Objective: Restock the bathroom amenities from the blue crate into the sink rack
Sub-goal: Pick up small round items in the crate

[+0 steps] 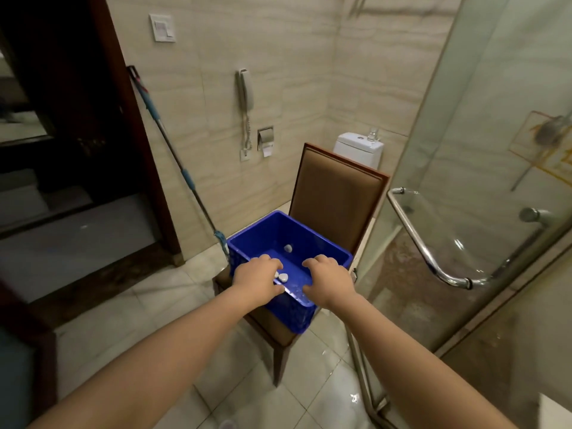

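**Two hands over one blue crate, three white pieces inside**

One blue crate sits on the seat of one brown padded chair. Its near corner reaches the front edge of the seat.

On the crate floor lie three small white pieces. One lone piece lies toward the far wall, and a pair lies touching each other near the front wall.

The left hand reaches in over the near rim. Its fingers are bent and its thumb is spread, so the pair shows in the gap between them. Whether any fingertip touches the pieces cannot be told.

The right hand hangs over the crate's near right side, fingers loosely curved and thumb apart, with nothing in it.

The chair is hemmed in:
- One mop handle leans on the tiled wall, its lower end just beside the crate's left corner.
- One glass shower door with one chrome bar handle stands close along the chair's right side.
- One toilet, with one glass on its cistern, is behind the chair back.

On the wall are one phone, one paper holder and one switch plate.

Bare tiled floor opens in front of the chair and leftward to the dark doorway.
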